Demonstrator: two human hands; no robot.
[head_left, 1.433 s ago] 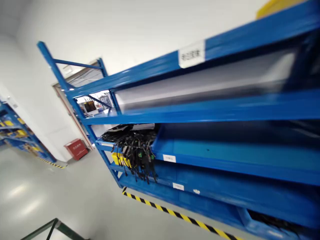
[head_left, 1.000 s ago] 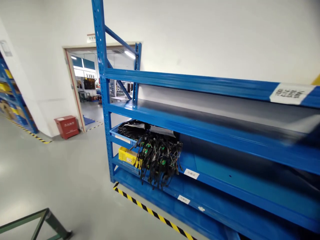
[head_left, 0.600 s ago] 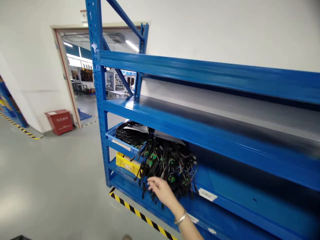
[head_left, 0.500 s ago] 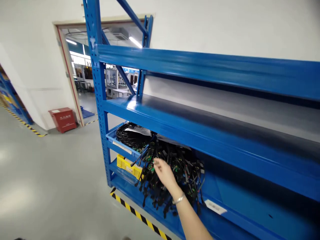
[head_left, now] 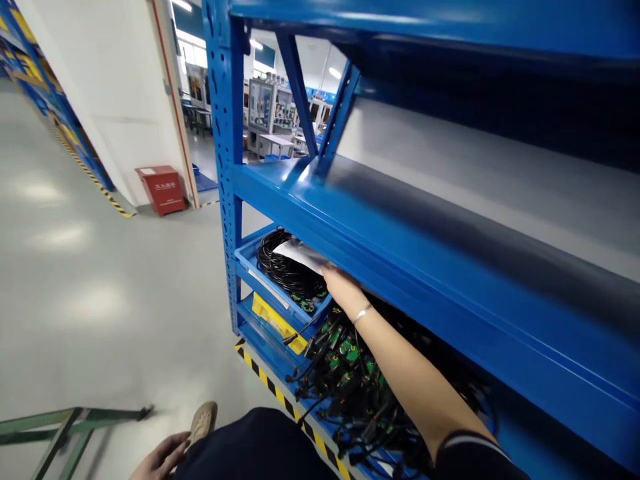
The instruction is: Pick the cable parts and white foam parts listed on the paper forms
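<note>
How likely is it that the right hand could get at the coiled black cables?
Probably yes: the right hand is at the white sheet partly covering the black cables, whose near side lies uncovered.

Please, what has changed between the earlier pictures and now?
The right hand moved from in front of the tangled cables inward to the white sheet over the blue tray, and now touches it; whether it grips is hidden. The left hand has come into view. The tangled cables still hang; yellow box and red box stayed.
</note>
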